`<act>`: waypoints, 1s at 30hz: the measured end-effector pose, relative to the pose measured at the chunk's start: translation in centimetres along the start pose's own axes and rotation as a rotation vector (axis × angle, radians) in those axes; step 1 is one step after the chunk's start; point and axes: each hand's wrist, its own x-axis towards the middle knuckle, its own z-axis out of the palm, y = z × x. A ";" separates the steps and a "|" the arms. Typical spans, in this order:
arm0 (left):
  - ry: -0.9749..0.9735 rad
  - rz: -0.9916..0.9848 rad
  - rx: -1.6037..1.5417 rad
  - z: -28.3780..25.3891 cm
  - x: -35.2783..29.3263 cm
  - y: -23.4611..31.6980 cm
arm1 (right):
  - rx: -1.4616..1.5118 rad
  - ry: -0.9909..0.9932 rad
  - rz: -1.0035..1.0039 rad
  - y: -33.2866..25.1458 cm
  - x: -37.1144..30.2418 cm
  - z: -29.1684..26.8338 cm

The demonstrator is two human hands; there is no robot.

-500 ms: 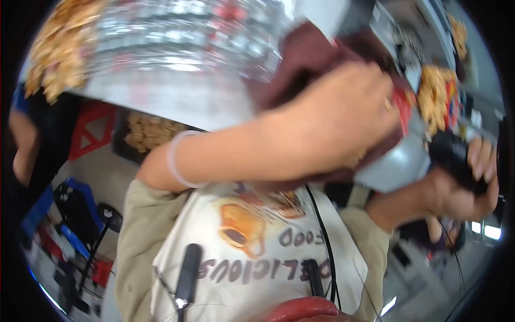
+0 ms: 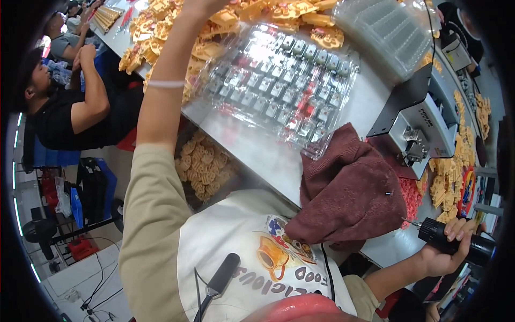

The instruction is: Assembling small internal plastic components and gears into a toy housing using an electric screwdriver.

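Note:
My right hand (image 2: 448,252) is wrapped around a black electric screwdriver (image 2: 435,234). Its thin bit points left, close to the right edge of a folded dark brown cloth (image 2: 351,188). A tiny dark piece, perhaps a screw, stands out on this cloth. My left arm stretches up and away; the left hand (image 2: 206,5) is mostly cut off by the upper edge, near the heap of yellow plastic parts (image 2: 155,35), so its fingers are hidden. Between the heap and the cloth lies a clear plastic tray (image 2: 268,88) with rows of small metallic and red pieces.
Empty clear trays (image 2: 383,35) are stacked at the far right. A black and silver machine (image 2: 416,126) stands beside the cloth, with red pieces (image 2: 410,196) next to it. Below the table edge is a bin of yellow parts (image 2: 201,166). Another person (image 2: 80,102) sits at left.
My left hand has left the brown cloth and reached far up and left. My right hand still holds the screwdriver, now lower. The whole view has shifted.

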 end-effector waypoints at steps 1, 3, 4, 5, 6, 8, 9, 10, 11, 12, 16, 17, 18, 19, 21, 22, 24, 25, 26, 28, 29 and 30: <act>-0.036 -0.152 -0.043 2.5 0.1 -4.8 | -0.012 -0.033 0.013 0.2 0.1 0.1; -0.084 -0.269 -0.145 8.5 0.4 -6.9 | -0.074 0.032 -0.002 0.5 -0.5 0.1; -0.058 -0.335 -0.124 8.9 0.3 -7.4 | -0.081 0.022 0.014 0.7 -0.6 0.1; -0.042 -0.399 -0.120 9.0 0.5 -6.6 | -0.107 0.017 0.030 0.7 -0.7 0.0; -0.093 -0.395 -0.054 8.8 0.7 -5.9 | -0.103 0.015 0.041 0.7 -0.8 -0.1; -0.116 -0.188 -0.434 7.0 -0.1 -7.0 | -0.070 0.001 0.061 0.6 -1.0 -0.7; -0.141 0.024 -0.811 5.0 -0.5 -5.7 | -0.040 -0.015 0.085 0.6 -1.1 -1.1; -0.131 -0.236 0.052 5.0 0.1 -2.0 | -0.056 -0.019 0.082 0.6 -1.1 -1.5; -0.132 -0.226 0.037 6.7 -0.1 -3.4 | -0.068 -0.007 0.075 0.5 -1.4 -1.5; -0.169 -0.135 0.158 7.9 -0.5 -7.2 | -0.043 -0.034 0.078 0.6 -1.2 -1.6; -0.333 0.009 0.369 11.1 -0.2 -10.5 | -0.064 -0.002 0.155 0.8 -1.1 -3.5; -0.331 0.079 0.417 11.2 0.0 -12.1 | -0.044 0.004 0.203 0.8 -1.0 -4.3; -0.254 0.111 0.349 10.5 -0.2 -10.0 | -0.091 0.003 0.197 0.7 -1.1 -4.6; -0.169 0.132 0.286 8.0 0.0 -8.2 | -0.127 -0.008 0.187 0.7 -1.0 -4.5; -0.198 0.134 0.436 6.5 0.9 -10.6 | -0.227 -0.017 0.151 0.2 -0.8 -4.5; -0.151 0.213 0.298 5.7 1.2 -9.1 | -0.248 -0.015 0.146 -0.2 -0.9 -5.2; -0.209 0.244 -0.145 1.4 0.1 -2.5 | -0.221 -0.001 0.176 -0.8 -0.8 -6.4; -0.320 0.188 -0.444 -1.8 -1.8 3.7 | -0.248 -0.020 0.163 -1.0 -1.0 -6.7; -0.342 0.253 -0.582 -4.6 -3.4 7.8 | -0.230 -0.033 0.164 -1.0 -1.0 -7.0; -0.399 0.433 -0.759 -7.5 -6.1 14.8 | -0.198 -0.045 0.160 -1.2 -1.2 -7.2; -0.433 0.548 -0.791 -8.6 -7.3 17.8 | -0.180 -0.047 0.156 -1.2 -1.4 -7.1; -0.564 0.601 -0.924 -7.7 -8.7 21.9 | -0.189 0.005 0.151 -1.1 -2.0 -7.6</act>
